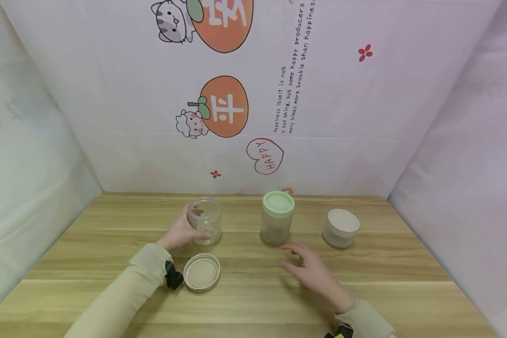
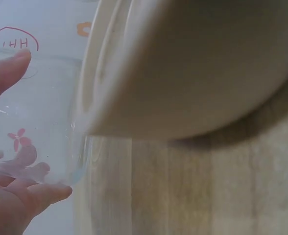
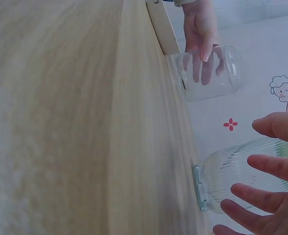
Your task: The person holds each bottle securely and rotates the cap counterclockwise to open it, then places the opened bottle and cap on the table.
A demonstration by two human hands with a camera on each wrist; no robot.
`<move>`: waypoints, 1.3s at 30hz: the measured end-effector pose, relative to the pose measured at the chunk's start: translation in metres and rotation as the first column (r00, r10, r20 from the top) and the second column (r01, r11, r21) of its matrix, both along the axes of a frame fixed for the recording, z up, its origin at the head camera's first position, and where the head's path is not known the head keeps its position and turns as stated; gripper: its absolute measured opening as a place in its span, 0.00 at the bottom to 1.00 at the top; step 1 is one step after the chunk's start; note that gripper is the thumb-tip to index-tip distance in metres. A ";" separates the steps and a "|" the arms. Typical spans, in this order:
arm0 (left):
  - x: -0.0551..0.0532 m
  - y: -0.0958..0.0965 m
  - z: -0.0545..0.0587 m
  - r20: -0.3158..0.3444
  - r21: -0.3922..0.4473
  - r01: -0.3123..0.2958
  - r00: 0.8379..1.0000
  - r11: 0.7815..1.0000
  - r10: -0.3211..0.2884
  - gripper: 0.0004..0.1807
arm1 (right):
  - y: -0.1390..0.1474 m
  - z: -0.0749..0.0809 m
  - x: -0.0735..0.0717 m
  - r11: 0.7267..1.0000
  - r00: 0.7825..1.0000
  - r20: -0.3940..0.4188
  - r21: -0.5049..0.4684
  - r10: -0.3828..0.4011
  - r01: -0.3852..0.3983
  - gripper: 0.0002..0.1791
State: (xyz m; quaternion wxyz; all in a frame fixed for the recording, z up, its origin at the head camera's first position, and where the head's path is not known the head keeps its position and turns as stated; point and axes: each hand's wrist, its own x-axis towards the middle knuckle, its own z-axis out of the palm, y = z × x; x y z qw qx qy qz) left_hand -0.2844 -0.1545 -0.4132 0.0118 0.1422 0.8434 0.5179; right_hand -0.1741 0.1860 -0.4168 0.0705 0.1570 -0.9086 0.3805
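Observation:
My left hand [image 1: 181,230] grips a clear, lidless jar [image 1: 213,220], thumb in front and fingers round the far side. The jar stands upright on the table. A cream round lid [image 1: 202,272] lies just nearer than it, inner side up; in the left wrist view this lid [image 2: 207,73] looms large and hides much. With fingers spread and nothing in them, my right hand [image 1: 312,270] hovers in front of a taller jar [image 1: 276,227] with a pale green lid. In the right wrist view, that jar [image 3: 222,171] shows ribbed clear walls behind the fingers.
A short, frosted jar with a white lid [image 1: 341,227] stands at the right on the wooden table [image 1: 253,300]. Behind the table rises a white printed backdrop [image 1: 321,164], and white sheets hang at the left [image 1: 34,141] and right [image 1: 456,164].

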 end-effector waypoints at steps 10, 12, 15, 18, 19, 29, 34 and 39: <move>-0.006 0.001 -0.004 -0.004 -0.044 0.023 1.000 0.999 -0.024 0.55 | 0.002 0.002 0.001 1.000 0.998 0.050 -0.013 -0.026 0.026 0.20; -0.007 0.001 -0.004 -0.005 -0.041 0.026 1.000 0.999 -0.026 0.55 | 0.002 0.003 0.000 0.999 0.998 0.054 -0.016 -0.029 0.030 0.20; -0.008 0.001 -0.004 -0.007 -0.050 0.032 0.999 0.998 -0.032 0.56 | 0.002 0.003 0.000 0.999 0.998 0.060 -0.020 -0.035 0.036 0.20; -0.008 0.001 -0.004 -0.010 -0.070 0.041 0.999 0.997 -0.042 0.56 | 0.002 0.003 -0.001 0.999 0.997 0.064 -0.029 -0.033 0.035 0.20; -0.008 0.001 -0.004 -0.013 -0.079 0.049 0.999 0.996 -0.051 0.56 | 0.002 0.002 -0.002 0.999 0.997 0.064 -0.031 -0.034 0.036 0.20; -0.007 -0.008 0.000 0.073 -0.093 0.084 0.994 0.992 -0.077 0.57 | 0.003 0.001 -0.004 0.997 0.996 0.072 -0.060 -0.047 0.051 0.19; -0.005 -0.013 0.006 0.102 -0.077 0.078 0.992 0.994 -0.070 0.59 | 0.005 0.001 -0.008 0.993 0.992 0.112 -0.097 -0.062 0.073 0.20; -0.003 -0.016 0.008 0.136 -0.014 0.086 0.987 0.996 -0.083 0.58 | 0.008 0.003 -0.013 0.987 0.989 0.132 -0.135 -0.069 0.087 0.19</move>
